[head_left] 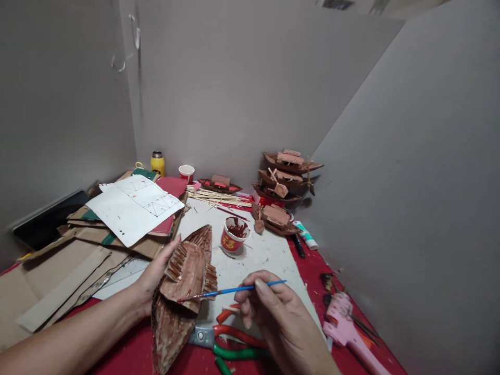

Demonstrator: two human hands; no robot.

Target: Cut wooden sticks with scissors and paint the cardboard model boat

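Note:
My left hand (150, 284) grips a brown cardboard model boat (183, 276) by its left side, tilted with one pointed end up. Ridged strips line both sides of its curved roof, and brown paint covers it unevenly. Between thumb and fingers, my right hand (269, 302) pinches a thin blue paintbrush (234, 289). The brush's brown-stained tip touches the lower edge of the boat's roof. Just beyond the boat stands a red paper cup (235, 237) with brown paint inside. Under my hands lie tools with a metal jaw and red and green handles (242, 344).
Several finished-looking model boats (287, 177) are stacked at the back right. Thin wooden sticks (219, 197) lie behind the cup. Cardboard and a drawing sheet (136, 205) pile up at left, near a yellow bottle (157, 164). A pink glue gun (347, 323) rests at right.

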